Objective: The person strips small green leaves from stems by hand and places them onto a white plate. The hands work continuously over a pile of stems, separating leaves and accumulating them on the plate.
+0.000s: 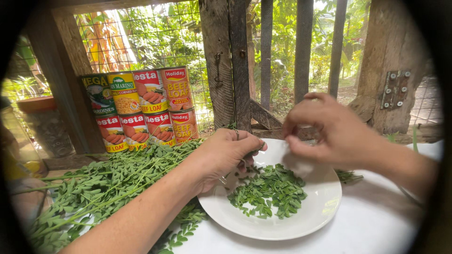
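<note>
The round white ceramic plate (314, 214) sat on the white tabletop (376, 226), near its front edge. A loose heap of small green plucked leaves (268, 190) lay on the plate's left half; the right half was bare. The left hand (226, 155) hovered over the plate's left rim, fingers curled and pinching a thin green stem (252, 153). The right hand (332, 131) hung above the far rim, fingertips pressed together near the stem's end. A pile of leafy green stalks (99, 188) covered the table's left side. Stacked tin cans (141, 110) stood at the far left corner against the wire-mesh wooden wall (226, 61).
</note>
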